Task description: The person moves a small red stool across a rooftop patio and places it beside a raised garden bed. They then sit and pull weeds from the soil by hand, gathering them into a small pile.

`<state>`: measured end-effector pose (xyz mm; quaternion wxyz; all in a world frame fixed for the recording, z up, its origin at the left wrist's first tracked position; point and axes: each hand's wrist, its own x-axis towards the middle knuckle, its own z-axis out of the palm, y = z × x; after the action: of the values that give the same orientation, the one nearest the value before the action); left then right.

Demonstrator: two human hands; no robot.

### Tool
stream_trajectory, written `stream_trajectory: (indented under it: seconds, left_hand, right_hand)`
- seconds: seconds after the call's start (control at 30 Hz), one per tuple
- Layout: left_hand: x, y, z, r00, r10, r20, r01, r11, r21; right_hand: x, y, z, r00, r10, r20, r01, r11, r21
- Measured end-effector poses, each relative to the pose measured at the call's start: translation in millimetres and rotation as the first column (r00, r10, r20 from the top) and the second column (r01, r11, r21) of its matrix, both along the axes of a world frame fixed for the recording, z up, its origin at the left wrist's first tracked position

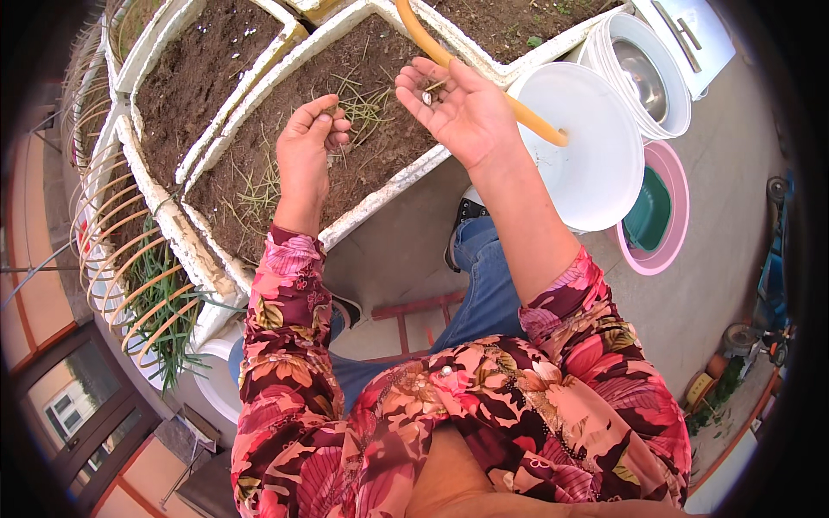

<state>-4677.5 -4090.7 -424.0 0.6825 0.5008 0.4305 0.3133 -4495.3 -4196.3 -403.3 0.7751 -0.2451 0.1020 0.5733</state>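
My left hand (307,142) is raised over a soil-filled white planter box, thumb pressed to its curled index finger. A small brown bit (331,110) seems pinched there, too small to name. My right hand (463,107) is turned palm up with its fingers slightly curled. On that palm lies a little heap of small debris (432,89), with a whitish pebble-like piece and brown fragments. Below both hands, the dark soil (369,165) bears scattered cut green stalks (363,110). The planter's rough white rim (388,194) runs between the soil and my legs.
An orange hose (547,128) passes behind my right hand into a white bucket (596,175). Nested white buckets with a metal bowl (641,78) and a pink basin (673,220) stand at right. Curved canes (123,239) arch over green onions (162,298). A red stool (421,307) is beneath me.
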Motion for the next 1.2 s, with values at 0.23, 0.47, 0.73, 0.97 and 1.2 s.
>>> stream_trajectory:
  seconds: [0.23, 0.47, 0.73, 0.97, 1.2]
  left_hand:
    - [35.5, 15.2, -5.2, 0.98, -0.198, -0.01, 0.198, 0.975, 0.099]
    - [80.2, -13.1, -82.2, 0.618, -0.199, -0.761, 0.738, 0.483, 0.472]
    - [133.0, -25.9, -157.7, 0.548, -0.372, -0.749, 0.833, 0.323, 0.449]
    - [143.0, -24.0, -168.4, 0.55, -0.285, -0.785, 0.835, 0.214, 0.507]
    - [102.3, -14.2, -107.4, 0.934, -0.088, -0.346, 0.157, 0.972, 0.175]
  right_hand:
    - [15.3, -1.5, 3.7, 0.993, -0.102, 0.052, 0.101, 0.995, 0.023]
    - [51.1, -6.0, -5.4, 0.968, -0.235, 0.083, 0.234, 0.972, 0.029]
    - [46.7, -12.2, -7.8, 0.984, -0.176, 0.028, 0.169, 0.973, 0.16]
    - [31.9, -5.1, 7.4, 0.981, -0.191, 0.023, 0.191, 0.981, -0.019]
    - [14.0, 4.8, 4.7, 0.982, -0.173, 0.071, 0.18, 0.978, -0.11]
